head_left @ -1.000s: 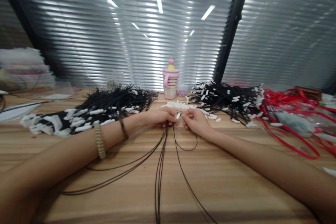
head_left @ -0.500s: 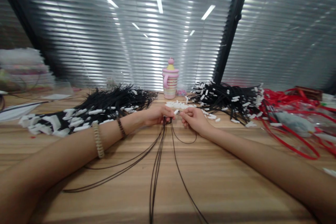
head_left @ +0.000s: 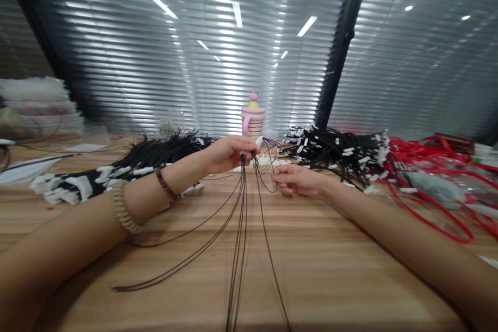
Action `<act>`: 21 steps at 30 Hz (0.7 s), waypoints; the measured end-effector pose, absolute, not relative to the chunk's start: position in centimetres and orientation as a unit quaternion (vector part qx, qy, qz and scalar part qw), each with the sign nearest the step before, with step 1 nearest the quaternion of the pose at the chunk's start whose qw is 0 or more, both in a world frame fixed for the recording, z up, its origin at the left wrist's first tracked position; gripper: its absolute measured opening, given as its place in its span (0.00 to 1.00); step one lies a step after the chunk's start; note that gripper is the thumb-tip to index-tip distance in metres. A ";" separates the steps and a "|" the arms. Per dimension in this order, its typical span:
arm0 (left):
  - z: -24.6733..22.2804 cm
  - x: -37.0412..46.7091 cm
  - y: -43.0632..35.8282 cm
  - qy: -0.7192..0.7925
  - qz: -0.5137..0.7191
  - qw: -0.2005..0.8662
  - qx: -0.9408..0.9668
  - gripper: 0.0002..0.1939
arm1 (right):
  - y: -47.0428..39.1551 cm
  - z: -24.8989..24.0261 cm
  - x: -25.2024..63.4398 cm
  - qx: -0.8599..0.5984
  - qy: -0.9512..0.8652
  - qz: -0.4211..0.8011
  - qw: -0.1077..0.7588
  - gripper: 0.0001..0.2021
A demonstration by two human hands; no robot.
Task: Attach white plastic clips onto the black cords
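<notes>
My left hand (head_left: pixel 235 151) is closed on a bunch of thin black cords (head_left: pixel 241 202), lifted over the middle of the table. A small white connector-like piece (head_left: pixel 259 141) pokes out past its fingertips. The cords hang from the grip and fan out towards me. One short cord (head_left: pixel 264 185) loops across to my right hand (head_left: pixel 293 180), whose curled fingers pinch near its end. Behind the hands lies a pile of small white pieces (head_left: pixel 268 160), partly hidden by the left hand and the cords.
Bundles of black cords with white ends lie at left (head_left: pixel 155 153) and right (head_left: pixel 334 148). Red straps (head_left: pixel 420 153) and plastic bags are further right. A pink cup (head_left: pixel 252 122) stands at the back before the window blinds (head_left: pixel 210 62). Stacked clear packs (head_left: pixel 39 106) sit far left.
My left hand has risen slightly with the cords and the white piece. My right hand has drawn away from it, to the right and slightly down, leaving a gap between them.
</notes>
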State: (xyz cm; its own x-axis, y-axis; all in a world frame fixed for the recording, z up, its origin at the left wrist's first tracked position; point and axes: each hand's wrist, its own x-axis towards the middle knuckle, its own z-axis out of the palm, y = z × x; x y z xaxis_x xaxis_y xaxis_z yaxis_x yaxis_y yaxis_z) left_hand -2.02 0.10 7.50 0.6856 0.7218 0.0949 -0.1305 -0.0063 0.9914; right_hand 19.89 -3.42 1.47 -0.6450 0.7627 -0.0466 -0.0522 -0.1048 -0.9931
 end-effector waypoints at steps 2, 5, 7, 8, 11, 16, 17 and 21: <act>7.6 -1.9 -0.7 0.230 0.276 0.665 0.655 0.05 | -3.4 1.2 19.4 -0.310 -0.585 0.676 0.322 0.08; 7.0 -1.4 -1.7 0.227 0.198 0.652 0.696 0.06 | -3.1 0.8 18.7 -0.327 -0.528 0.687 0.377 0.07; 6.5 -1.1 -2.0 0.235 0.151 0.636 0.719 0.07 | -2.8 0.8 18.5 -0.320 -0.493 0.694 0.416 0.05; 6.2 -0.9 -2.0 0.241 0.135 0.625 0.730 0.08 | -2.6 0.8 18.5 -0.314 -0.485 0.695 0.428 0.04; 5.0 -0.8 -1.6 0.268 0.113 0.584 0.758 0.10 | -2.0 0.9 18.8 -0.313 -0.506 0.672 0.441 0.09; 3.2 -0.9 -0.1 0.357 0.101 0.554 0.746 0.12 | -1.9 1.0 19.2 -0.461 -0.697 0.367 0.410 0.15; 3.0 -0.9 0.1 0.367 0.103 0.562 0.734 0.12 | -2.3 1.2 19.1 -0.468 -0.748 0.247 0.401 0.14; 3.0 -0.8 0.3 0.365 0.119 0.589 0.711 0.10 | -5.0 3.0 17.4 -0.343 -0.886 -0.019 0.311 0.10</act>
State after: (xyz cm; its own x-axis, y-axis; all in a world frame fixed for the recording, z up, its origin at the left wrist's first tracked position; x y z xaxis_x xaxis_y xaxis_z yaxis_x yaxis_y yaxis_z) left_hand -0.82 0.33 2.96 0.7045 0.6600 -0.2608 0.3785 -0.0386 0.9248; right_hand 17.44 -5.02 3.01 -0.5708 0.5966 0.5641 0.6206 0.7633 -0.1793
